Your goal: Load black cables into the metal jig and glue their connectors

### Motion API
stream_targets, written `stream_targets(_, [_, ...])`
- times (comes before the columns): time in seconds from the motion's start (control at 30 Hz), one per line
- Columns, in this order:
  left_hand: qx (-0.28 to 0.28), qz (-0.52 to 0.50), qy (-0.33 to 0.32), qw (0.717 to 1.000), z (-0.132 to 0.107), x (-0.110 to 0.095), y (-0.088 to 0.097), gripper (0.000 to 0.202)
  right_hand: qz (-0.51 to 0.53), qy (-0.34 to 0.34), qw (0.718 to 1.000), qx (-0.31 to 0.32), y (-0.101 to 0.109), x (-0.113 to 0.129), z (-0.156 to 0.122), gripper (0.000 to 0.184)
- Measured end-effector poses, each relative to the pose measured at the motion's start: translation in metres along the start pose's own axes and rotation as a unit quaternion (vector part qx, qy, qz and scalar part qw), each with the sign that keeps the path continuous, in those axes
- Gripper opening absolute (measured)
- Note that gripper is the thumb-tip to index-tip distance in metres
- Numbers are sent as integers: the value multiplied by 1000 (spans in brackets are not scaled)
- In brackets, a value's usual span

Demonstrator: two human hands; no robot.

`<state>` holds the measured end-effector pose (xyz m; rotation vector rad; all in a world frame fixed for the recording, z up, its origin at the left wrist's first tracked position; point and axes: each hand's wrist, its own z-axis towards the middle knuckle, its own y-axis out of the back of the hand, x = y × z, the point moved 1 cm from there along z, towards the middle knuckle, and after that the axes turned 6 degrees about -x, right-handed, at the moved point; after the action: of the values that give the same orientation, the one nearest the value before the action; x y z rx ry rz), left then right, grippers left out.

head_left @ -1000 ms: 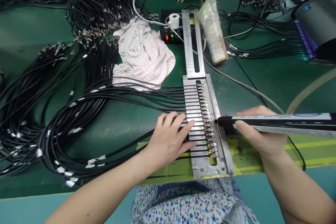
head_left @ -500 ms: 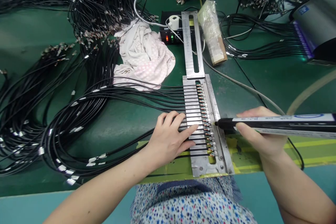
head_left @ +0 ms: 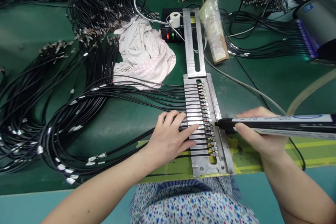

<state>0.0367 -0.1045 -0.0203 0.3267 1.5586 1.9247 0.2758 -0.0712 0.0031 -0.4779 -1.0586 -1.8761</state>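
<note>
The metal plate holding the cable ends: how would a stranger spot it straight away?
Find the green workbench, then its near edge, where the left hand is. The silvery metal plate lies partly beneath those fingertips. Unlike the metal frame extending beyond it, it carries a row of black cables ending in small connectors.

"What was cut off?"

"At three o'clock the marker pen (head_left: pixel 280 125) was cut by the edge, as was the grey machine (head_left: pixel 319 21) at two."

"And hidden?"

"Black cables (head_left: pixel 51 140) were covered at six o'clock by the left hand (head_left: pixel 168 140); partly masked were the right hand (head_left: pixel 266 141), by the pen, and the black box (head_left: pixel 170 38) at twelve, by a slotted metal bar (head_left: pixel 188 42)."

"Could the pen's print be read?"

"It was too small."
</note>
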Motion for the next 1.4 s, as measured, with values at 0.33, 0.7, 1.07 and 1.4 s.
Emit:
stream_targets(0.33, [-1,-4,3,1000,0,0,0,35,2,-12,1000,4,2,0,0,10])
stream_targets(0.7, [9,-7,4,1000,0,1,0,35,16,11,1000,4,2,0,2,10])
stream_targets(1.07, [4,-6,3,1000,0,0,0,35,11,-1,1000,-3,1,1,1,10])
stream_targets(1.4, [3,-12,4,1000,0,0,0,35,14,-13,999,-40,5,-7,-5,14])
